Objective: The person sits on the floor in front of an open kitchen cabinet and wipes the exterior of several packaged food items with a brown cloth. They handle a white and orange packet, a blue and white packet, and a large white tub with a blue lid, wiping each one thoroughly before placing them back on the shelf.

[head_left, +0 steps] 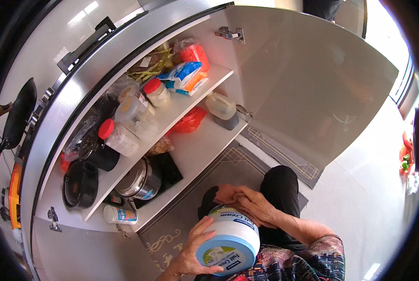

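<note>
A large white plastic tub (237,232) with a light blue screw lid (227,256) is tilted in front of my lap, its lid end toward me. My left hand (195,250) is wrapped round the lid end, thumb underneath and fingers along the side. At the tub's far end, my right hand (254,206) presses against it with bent fingers, partly hidden by the tub. The open cupboard's lower shelf (195,161) lies beyond my hands. On it are a steel pot (139,180), a small white tub (120,215) and a jug of dark liquid (222,111).
The upper shelf (172,114) holds red-lidded jars (120,138), a clear container (134,117), a blue-white packet (183,75) and black pans (80,185). The cupboard door (307,84) stands open at right. A patterned grey mat (176,210) covers the floor before the cupboard.
</note>
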The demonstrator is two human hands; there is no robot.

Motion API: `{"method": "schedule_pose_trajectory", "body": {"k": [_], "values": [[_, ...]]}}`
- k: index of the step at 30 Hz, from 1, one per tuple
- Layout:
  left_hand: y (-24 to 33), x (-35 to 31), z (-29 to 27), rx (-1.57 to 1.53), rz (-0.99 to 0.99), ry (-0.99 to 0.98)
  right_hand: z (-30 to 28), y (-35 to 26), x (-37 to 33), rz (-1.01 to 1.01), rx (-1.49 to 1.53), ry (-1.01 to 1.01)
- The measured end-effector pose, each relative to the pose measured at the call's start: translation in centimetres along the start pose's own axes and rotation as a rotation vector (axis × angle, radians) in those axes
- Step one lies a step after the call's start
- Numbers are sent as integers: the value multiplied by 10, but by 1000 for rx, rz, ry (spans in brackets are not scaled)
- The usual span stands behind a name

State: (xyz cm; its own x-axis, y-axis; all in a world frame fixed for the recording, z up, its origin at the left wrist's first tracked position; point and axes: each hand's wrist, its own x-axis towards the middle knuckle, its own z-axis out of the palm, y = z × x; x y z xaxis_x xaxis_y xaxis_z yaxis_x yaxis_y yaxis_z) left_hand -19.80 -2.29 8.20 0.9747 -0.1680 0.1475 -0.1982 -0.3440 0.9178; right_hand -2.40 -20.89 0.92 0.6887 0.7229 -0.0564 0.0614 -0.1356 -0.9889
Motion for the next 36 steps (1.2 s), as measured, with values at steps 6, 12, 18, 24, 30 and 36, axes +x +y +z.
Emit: {"method": "schedule_pose_trajectory", "body": {"k": [6,12,18,24,30,36], "values": [[3,-4,5,27,33,53,12,12,-61,21,124,206],[0,-8,6,16,56,76,7,-46,-58,-525,16,-19],[-8,-17,12,-80,10,124,9,-62,-9,-773,-93,-124],[-24,-20,23,-255,21,400,7,-24,-10,-380,95,-50],[-48,-29,37,-561,-420,277,5,-5,-33,-67,322,-14],[-67,-32,32,-637,-420,288,17,19,-46,-97,555,134]]}}
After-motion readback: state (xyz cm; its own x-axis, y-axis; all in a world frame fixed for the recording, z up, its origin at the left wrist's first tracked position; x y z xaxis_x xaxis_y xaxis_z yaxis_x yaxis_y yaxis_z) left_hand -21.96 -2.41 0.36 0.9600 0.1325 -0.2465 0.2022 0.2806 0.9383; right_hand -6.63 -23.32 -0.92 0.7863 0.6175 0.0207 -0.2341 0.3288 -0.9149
